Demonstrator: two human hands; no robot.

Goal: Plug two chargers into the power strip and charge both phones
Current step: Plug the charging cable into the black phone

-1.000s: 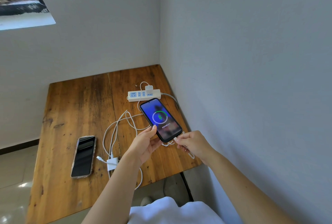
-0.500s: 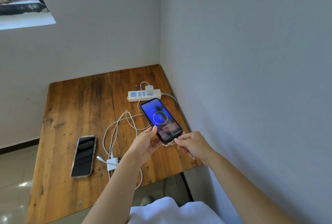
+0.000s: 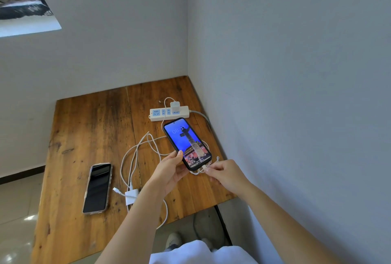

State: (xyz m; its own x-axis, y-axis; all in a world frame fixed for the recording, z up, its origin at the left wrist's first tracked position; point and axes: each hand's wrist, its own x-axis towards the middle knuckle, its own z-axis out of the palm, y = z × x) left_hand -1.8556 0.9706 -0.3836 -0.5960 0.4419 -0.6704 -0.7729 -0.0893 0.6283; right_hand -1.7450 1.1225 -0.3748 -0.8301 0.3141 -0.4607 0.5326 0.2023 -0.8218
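Note:
My left hand (image 3: 170,168) holds a black-cased phone (image 3: 187,143) by its lower left edge, screen lit with a blue lock-screen picture. My right hand (image 3: 224,173) pinches the white cable plug (image 3: 204,168) at the phone's bottom port. A white power strip (image 3: 160,113) lies at the back of the wooden table (image 3: 84,128), with one white charger (image 3: 175,106) plugged into it. A second white charger (image 3: 131,196) lies loose on the table, its cable (image 3: 135,153) looped. A second phone (image 3: 97,187), screen dark, lies flat to the left.
The table sits in a corner, with grey walls (image 3: 285,73) close behind and on the right. The power strip's grey cord (image 3: 203,116) runs off toward the right wall. My shoes (image 3: 173,240) and tiled floor show below the table's near edge.
The held phone's screen changed from a green charging-ring animation to the lock-screen picture with the clock. Both hands stayed nearly in place.

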